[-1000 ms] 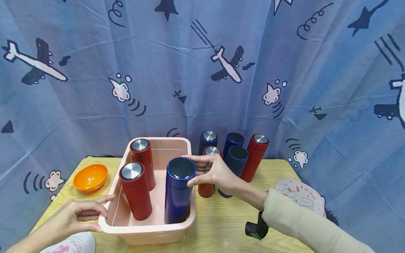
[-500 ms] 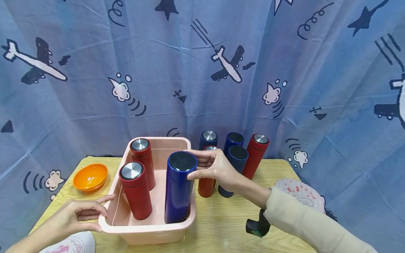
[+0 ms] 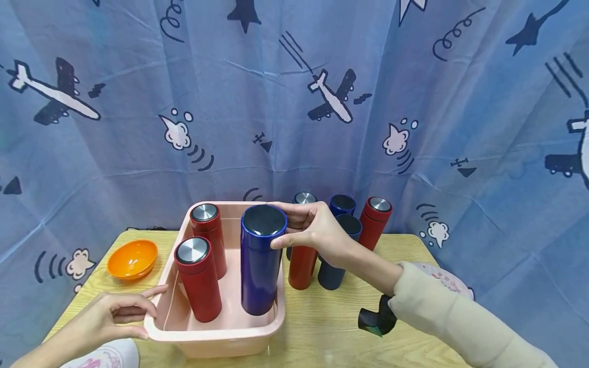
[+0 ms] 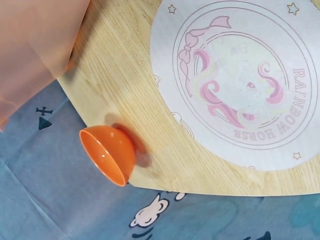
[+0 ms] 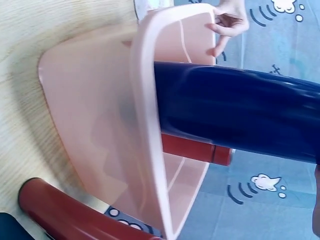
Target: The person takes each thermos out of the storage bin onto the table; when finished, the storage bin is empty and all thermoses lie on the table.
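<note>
My right hand (image 3: 320,232) grips a shiny blue thermos flask (image 3: 259,266) near its black lid, thumb in front and fingers behind. Upright, the flask stands partly inside a pink plastic tub (image 3: 216,335), at its right side. In the right wrist view the blue flask (image 5: 235,107) crosses the tub's rim. My left hand (image 3: 115,314) holds the tub's front left corner, fingers over the rim and thumb on the outside. Two red flasks with silver lids stand along the tub's left side, a front one (image 3: 199,286) and a back one (image 3: 209,230).
Right of the tub stand several more flasks, among them a red one (image 3: 302,268), a dark blue one (image 3: 332,276) and a far red one (image 3: 375,225). An orange bowl (image 3: 132,259) sits at left. A round printed mat (image 4: 240,85) lies at front left.
The right hand has raised the blue flask; its lid and base now sit higher in the head view. The left hand stays on the tub's corner.
</note>
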Demonstrator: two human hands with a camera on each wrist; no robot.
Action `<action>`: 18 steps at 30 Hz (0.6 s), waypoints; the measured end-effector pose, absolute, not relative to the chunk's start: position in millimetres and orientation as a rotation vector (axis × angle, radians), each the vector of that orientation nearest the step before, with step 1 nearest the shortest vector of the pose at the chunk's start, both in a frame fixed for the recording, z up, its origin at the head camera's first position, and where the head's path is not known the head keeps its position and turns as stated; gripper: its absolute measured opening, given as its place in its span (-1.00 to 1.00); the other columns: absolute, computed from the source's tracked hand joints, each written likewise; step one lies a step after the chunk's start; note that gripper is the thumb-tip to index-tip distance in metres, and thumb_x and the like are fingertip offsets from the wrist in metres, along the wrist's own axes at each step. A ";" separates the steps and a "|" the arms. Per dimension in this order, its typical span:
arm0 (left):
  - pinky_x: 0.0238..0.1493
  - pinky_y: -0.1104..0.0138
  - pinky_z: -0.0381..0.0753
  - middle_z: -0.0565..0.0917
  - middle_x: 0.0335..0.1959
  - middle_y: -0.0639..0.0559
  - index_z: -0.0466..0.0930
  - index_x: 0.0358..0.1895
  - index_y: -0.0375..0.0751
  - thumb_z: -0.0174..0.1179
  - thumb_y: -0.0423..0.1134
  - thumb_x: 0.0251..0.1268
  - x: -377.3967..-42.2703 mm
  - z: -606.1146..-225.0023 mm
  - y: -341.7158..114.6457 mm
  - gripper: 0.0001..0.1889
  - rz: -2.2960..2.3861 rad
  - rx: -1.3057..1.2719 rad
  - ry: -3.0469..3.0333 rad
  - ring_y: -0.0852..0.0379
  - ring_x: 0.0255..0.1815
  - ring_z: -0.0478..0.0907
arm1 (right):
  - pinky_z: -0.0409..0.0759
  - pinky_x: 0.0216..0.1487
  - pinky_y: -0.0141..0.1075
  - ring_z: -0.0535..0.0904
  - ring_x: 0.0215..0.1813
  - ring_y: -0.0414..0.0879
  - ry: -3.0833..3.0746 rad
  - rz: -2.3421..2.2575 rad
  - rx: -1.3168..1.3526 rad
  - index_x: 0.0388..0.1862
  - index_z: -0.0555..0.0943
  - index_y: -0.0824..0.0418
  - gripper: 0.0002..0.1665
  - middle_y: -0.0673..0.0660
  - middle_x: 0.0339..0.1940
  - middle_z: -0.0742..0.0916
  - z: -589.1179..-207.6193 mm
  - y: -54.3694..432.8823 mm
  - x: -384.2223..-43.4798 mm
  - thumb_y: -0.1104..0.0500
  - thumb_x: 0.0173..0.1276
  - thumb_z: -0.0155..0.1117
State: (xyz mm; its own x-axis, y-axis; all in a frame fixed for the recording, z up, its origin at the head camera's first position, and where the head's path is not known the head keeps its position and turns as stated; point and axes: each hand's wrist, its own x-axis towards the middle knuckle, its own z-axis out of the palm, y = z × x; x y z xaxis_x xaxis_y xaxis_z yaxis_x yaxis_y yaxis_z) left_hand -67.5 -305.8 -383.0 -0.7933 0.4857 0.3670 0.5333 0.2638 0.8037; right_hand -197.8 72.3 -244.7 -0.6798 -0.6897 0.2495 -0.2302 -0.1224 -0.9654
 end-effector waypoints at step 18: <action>-0.12 0.35 0.69 0.47 0.25 0.33 0.60 -0.11 -0.26 0.32 -0.56 0.02 -66.2 -383.6 -305.8 -0.68 -1.707 -0.978 -2.481 0.39 0.15 0.49 | 0.62 0.09 -0.08 0.64 0.05 0.10 1.829 -1.906 -1.078 0.24 0.48 0.37 -0.26 0.27 0.00 0.70 -215.5 81.6 -189.3 0.41 0.02 0.48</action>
